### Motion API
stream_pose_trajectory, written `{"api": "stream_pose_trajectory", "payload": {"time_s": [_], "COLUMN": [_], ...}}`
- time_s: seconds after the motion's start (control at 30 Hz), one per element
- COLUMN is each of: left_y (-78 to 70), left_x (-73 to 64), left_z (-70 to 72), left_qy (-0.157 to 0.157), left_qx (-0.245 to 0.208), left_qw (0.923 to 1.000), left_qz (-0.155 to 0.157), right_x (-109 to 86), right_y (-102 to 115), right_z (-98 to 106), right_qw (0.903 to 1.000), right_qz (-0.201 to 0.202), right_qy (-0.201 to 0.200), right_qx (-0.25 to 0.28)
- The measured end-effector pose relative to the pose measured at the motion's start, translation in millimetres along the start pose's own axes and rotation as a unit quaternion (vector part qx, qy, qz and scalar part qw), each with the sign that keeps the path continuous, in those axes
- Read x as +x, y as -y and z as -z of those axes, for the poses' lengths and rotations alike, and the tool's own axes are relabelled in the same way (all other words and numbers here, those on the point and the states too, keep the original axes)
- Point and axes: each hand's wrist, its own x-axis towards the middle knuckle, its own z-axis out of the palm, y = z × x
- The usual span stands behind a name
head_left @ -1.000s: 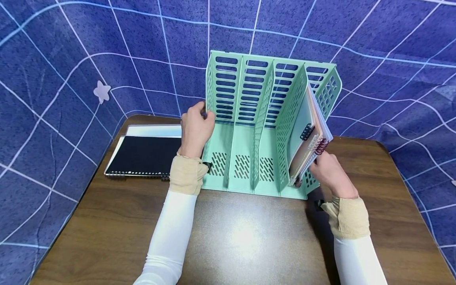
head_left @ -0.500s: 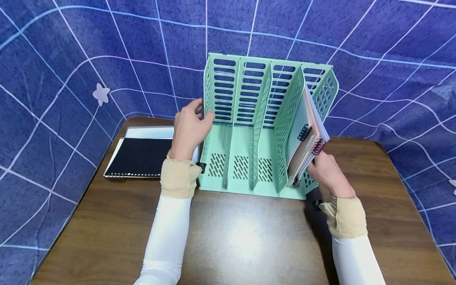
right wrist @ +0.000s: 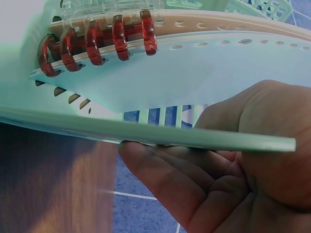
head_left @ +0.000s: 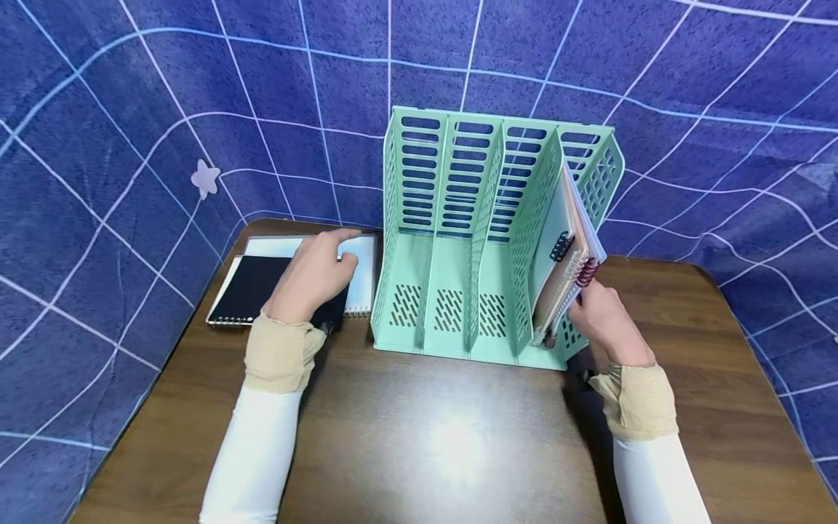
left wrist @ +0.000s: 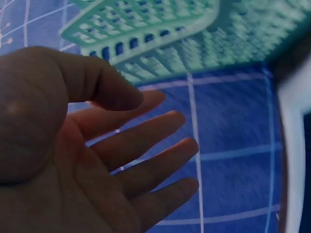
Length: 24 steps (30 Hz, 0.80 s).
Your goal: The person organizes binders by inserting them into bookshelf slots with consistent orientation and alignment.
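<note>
My left hand (head_left: 313,271) hovers over the stacked spiral notebooks at the left, fingers loosely spread and holding nothing. Beneath it lie a black notebook (head_left: 244,290) and a pale blue one (head_left: 361,284), partly covered by the hand. In the left wrist view, the palm and all fingers (left wrist: 160,160) show bare. A mint-green file organizer (head_left: 448,255) stands upright in the middle. Its right side wall (right wrist: 194,138) is pinched by my right hand (head_left: 604,320), thumb inside and fingers outside. Several spiral notebooks (head_left: 555,233) lean in its rightmost compartment, one with dark red rings (right wrist: 120,39).
The wooden table (head_left: 366,422) carries everything. Right behind the organizer hangs a blue grid-patterned cloth (head_left: 275,87), with a pale star (head_left: 205,178) on it at the left. Upright dividers split the organizer into several compartments.
My left hand has let go of the organizer's left wall and moved left and toward me, over the notebooks. The right hand keeps its hold on the right wall.
</note>
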Motion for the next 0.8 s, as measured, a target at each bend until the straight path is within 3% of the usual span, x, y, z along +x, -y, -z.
{"api": "stream_pose_trajectory", "payload": {"time_s": [0.17,0.33,0.43,0.63,0.8], "left_y": [28.6,47.4,57.3,73.7,80.9], "left_x": [-14.9,-29.7,-37.1,-48.0,-48.7], "left_z": [1.2,-3.6,-9.8,-18.1,-21.4], "left_qy": [0.079,0.161,0.192,0.211,0.175], "left_qx": [0.039,0.092,0.114,0.137,0.153], "left_qw": [0.9962,0.9825,0.9741,0.9661,0.9722], "left_qz": [0.0,0.02,0.039,0.057,0.029], "right_x": [-0.5,-1.1,-1.2,-1.0,-0.3], "right_y": [-1,-1,-2,-1,-1], "right_z": [1,0,-1,-1,1], "right_qw": [1.0,0.9999,0.9999,0.9999,0.9999], "right_qz": [0.003,0.007,0.011,0.005,-0.006], "right_qy": [0.0,-0.002,-0.005,-0.005,0.001], "right_qx": [0.004,0.009,0.008,0.011,0.011]}}
